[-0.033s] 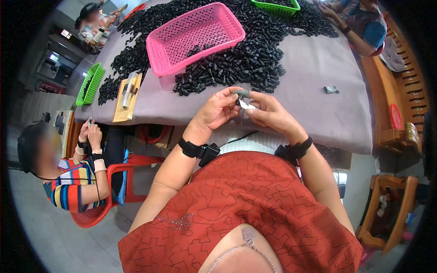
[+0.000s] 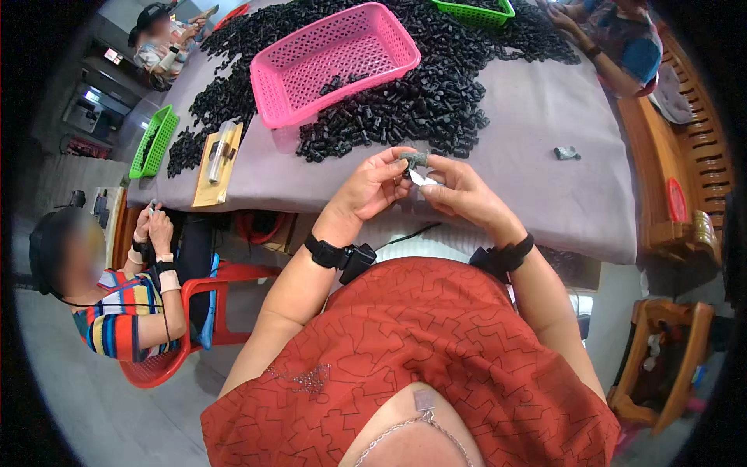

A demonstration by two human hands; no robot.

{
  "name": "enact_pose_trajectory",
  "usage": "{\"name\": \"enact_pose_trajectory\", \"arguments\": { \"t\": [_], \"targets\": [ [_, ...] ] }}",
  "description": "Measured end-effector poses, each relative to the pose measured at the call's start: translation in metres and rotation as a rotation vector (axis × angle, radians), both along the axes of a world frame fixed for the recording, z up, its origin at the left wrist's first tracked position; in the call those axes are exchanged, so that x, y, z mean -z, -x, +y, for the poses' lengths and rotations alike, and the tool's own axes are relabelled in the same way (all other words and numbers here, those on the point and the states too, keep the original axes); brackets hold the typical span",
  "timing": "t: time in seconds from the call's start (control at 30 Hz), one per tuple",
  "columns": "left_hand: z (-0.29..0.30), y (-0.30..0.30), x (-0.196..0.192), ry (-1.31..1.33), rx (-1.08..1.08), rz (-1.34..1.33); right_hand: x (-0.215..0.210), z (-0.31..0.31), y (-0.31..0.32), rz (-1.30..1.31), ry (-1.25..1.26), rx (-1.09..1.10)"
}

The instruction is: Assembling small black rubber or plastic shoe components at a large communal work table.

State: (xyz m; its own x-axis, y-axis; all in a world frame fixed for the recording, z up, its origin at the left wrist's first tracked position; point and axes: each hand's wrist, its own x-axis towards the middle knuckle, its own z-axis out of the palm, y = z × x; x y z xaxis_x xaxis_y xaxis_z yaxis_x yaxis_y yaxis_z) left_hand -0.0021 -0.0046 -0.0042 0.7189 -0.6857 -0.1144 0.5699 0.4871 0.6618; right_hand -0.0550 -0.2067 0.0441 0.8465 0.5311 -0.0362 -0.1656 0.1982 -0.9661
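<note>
The left hand (image 2: 379,185) has thumb and forefinger pinched together on the left end of a short grey-green cylinder (image 2: 416,159), which is held up on the near side of the pink plastic basket (image 2: 284,97), a little right of its middle. The right hand (image 2: 464,194) has its forefinger against the cylinder's other end, while its thumb presses a thin white piece (image 2: 422,180) against the fingers; whether that piece is stiff or soft I cannot tell. The cylinder looks matt and rough.

The basket is rectangular, with pierced lattice sides, and a few black pieces lie inside. Around its far and right sides spreads a heap of small, black, stubby cylinders (image 2: 428,109), faintly glossy, on a smooth grey-mauve tablecloth (image 2: 545,194). Well left of the basket stands a green lattice basket (image 2: 164,140); between them, a clear tube (image 2: 221,152) lies on a flat tan board (image 2: 200,191). Well to the basket's right lies a lone mottled grey cylinder (image 2: 566,153).
</note>
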Motion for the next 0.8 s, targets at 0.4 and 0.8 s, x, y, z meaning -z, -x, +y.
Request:
{"name": "enact_pose_trajectory", "arguments": {
  "t": [0.4, 0.8],
  "targets": [
    [0.002, -0.002, 0.005, -0.007, 0.028, -0.018, 0.011, -0.004, -0.007, -0.036, 0.097, 0.033],
    [0.002, -0.004, 0.003, -0.043, 0.02, -0.044, 0.009, -0.005, -0.009, -0.042, 0.122, 0.021]
  ]
}}
